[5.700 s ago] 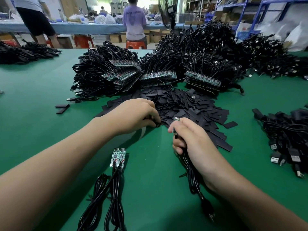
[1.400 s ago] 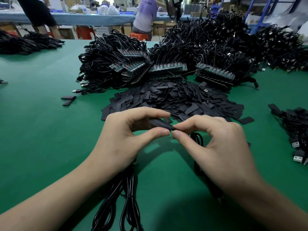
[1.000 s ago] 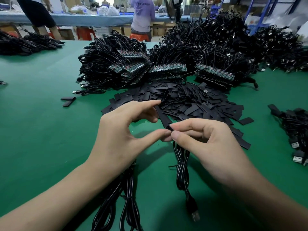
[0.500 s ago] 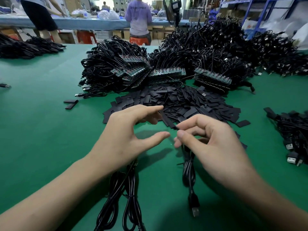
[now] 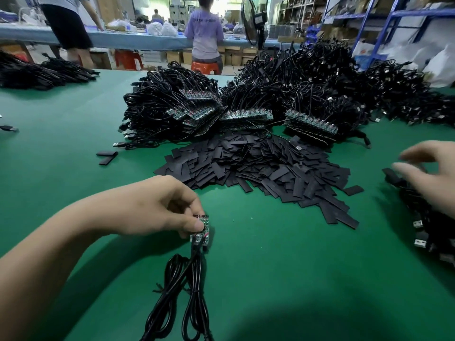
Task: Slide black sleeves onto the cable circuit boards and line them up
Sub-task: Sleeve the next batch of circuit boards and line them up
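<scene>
Spreading over the green table (image 5: 61, 168), a heap of black sleeves (image 5: 258, 173) lies beyond both hands. Right hand (image 5: 430, 183), blurred, fingers loosely spread, holds nothing above a side cable pile (image 5: 423, 232); left hand (image 5: 152, 207), knuckles up, pinches small circuit boards (image 5: 200, 228) near the table's front.

Standing fan (image 5: 259, 19), orange stool (image 5: 205, 67), perhaps boxes (image 5: 177, 56)
</scene>
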Action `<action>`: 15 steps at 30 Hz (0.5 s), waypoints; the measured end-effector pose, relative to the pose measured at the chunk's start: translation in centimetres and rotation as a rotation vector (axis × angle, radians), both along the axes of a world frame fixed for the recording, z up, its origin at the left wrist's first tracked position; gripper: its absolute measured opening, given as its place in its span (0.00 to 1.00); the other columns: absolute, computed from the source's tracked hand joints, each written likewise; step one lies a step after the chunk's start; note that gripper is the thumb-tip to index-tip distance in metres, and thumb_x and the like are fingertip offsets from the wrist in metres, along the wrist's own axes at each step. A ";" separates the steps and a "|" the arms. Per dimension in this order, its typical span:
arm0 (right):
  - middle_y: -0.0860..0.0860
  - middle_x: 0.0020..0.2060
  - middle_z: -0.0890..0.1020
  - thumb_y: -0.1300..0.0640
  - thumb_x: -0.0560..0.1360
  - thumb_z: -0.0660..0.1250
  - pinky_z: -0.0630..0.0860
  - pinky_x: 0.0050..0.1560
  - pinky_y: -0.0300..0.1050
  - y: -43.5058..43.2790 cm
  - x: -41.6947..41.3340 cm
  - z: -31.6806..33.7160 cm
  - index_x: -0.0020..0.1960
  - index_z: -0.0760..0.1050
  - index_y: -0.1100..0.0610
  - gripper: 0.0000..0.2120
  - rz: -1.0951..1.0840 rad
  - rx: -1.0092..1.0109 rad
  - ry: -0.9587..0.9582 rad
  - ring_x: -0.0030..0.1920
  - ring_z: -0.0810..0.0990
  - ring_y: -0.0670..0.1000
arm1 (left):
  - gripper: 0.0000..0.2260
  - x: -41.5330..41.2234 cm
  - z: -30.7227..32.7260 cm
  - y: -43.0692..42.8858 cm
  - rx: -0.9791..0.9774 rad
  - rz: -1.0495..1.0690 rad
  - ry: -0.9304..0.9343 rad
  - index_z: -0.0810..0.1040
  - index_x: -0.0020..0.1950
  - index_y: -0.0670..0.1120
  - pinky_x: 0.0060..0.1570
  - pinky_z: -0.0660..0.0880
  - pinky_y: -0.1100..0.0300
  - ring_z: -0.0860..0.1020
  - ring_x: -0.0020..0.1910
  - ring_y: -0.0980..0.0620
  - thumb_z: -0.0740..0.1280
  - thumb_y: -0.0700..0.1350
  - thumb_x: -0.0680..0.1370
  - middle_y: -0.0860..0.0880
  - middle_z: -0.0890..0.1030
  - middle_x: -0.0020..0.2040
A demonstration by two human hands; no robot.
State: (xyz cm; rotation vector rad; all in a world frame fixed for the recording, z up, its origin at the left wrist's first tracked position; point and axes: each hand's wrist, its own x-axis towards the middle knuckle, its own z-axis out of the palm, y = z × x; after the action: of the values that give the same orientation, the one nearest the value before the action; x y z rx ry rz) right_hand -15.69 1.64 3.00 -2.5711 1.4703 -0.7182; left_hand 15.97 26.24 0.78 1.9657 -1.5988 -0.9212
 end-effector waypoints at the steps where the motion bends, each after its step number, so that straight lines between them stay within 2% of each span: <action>1: 0.48 0.46 0.86 0.44 0.76 0.68 0.79 0.55 0.58 1.2 1.0 0.0 0.50 0.82 0.46 0.08 0.099 0.041 -0.037 0.49 0.83 0.52 | 0.05 -0.2 -0.1 -0.1 -0.020 0.007 0.078 0.85 0.43 0.50 0.43 0.76 0.66 0.82 0.38 0.55 0.74 0.50 0.75 0.48 0.86 0.39; 2: 0.40 0.43 0.85 0.39 0.74 0.66 0.79 0.51 0.50 2.9 2.7 0.2 0.46 0.82 0.42 0.10 0.215 0.113 -0.069 0.45 0.82 0.43 | 0.05 -0.3 -0.1 -0.2 -0.046 0.014 0.145 0.85 0.43 0.49 0.42 0.76 0.65 0.81 0.37 0.55 0.74 0.50 0.74 0.47 0.86 0.38; 3: 0.37 0.40 0.85 0.35 0.73 0.64 0.77 0.45 0.44 5.0 4.3 0.2 0.45 0.81 0.40 0.12 0.331 0.189 -0.057 0.41 0.81 0.38 | 0.06 -0.5 -0.2 -0.3 -0.075 0.021 0.203 0.86 0.42 0.49 0.43 0.76 0.65 0.81 0.37 0.54 0.75 0.50 0.73 0.46 0.86 0.37; 4: 0.36 0.40 0.85 0.32 0.73 0.62 0.75 0.41 0.42 6.8 5.9 -0.6 0.44 0.81 0.40 0.15 0.445 0.263 -0.050 0.39 0.81 0.36 | 0.06 -0.7 -0.4 -0.5 -0.105 0.024 0.248 0.86 0.42 0.49 0.43 0.77 0.65 0.81 0.37 0.54 0.75 0.51 0.72 0.45 0.86 0.37; 6: 0.37 0.39 0.85 0.30 0.74 0.58 0.75 0.40 0.39 9.8 8.4 -2.1 0.44 0.80 0.44 0.21 0.640 0.394 -0.056 0.38 0.81 0.37 | 0.06 -1.2 -0.6 -0.6 -0.175 0.031 0.306 0.86 0.41 0.48 0.43 0.77 0.65 0.81 0.36 0.54 0.76 0.51 0.71 0.45 0.85 0.36; 9: 0.45 0.33 0.84 0.36 0.79 0.61 0.70 0.33 0.33 12.2 10.3 -4.0 0.39 0.76 0.51 0.21 0.783 0.495 -0.161 0.30 0.77 0.39 | 0.04 -1.8 -1.0 -0.7 -0.282 0.060 0.399 0.87 0.41 0.47 0.41 0.77 0.66 0.81 0.35 0.54 0.75 0.47 0.72 0.44 0.85 0.35; 12: 0.47 0.29 0.79 0.42 0.82 0.63 0.66 0.29 0.32 12.6 10.8 -4.8 0.37 0.73 0.53 0.20 0.810 0.531 -0.306 0.26 0.71 0.40 | 0.03 -2.3 -1.4 -0.9 -0.344 0.098 0.465 0.86 0.40 0.46 0.40 0.77 0.67 0.82 0.34 0.55 0.74 0.44 0.72 0.45 0.85 0.35; 14: 0.46 0.28 0.77 0.45 0.83 0.63 0.64 0.29 0.34 12.5 10.7 -5.4 0.36 0.71 0.54 0.20 0.824 0.565 -0.388 0.27 0.68 0.41 | 0.03 -2.6 -1.7 -1.1 -0.363 0.110 0.505 0.86 0.40 0.45 0.39 0.77 0.67 0.82 0.33 0.55 0.73 0.42 0.73 0.45 0.85 0.34; 15: 0.46 0.27 0.75 0.45 0.84 0.62 0.65 0.29 0.39 12.5 10.8 -5.7 0.36 0.71 0.55 0.21 0.833 0.591 -0.419 0.27 0.68 0.44 | 0.03 -2.7 -1.8 -1.2 -0.370 0.113 0.526 0.85 0.40 0.45 0.38 0.77 0.67 0.81 0.32 0.55 0.72 0.42 0.72 0.45 0.84 0.34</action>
State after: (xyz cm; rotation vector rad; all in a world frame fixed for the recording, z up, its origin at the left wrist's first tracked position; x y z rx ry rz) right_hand -4.93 14.17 -2.70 -2.0827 0.3286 -0.5257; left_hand 13.28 25.01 -1.06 1.3976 -1.2341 -0.9213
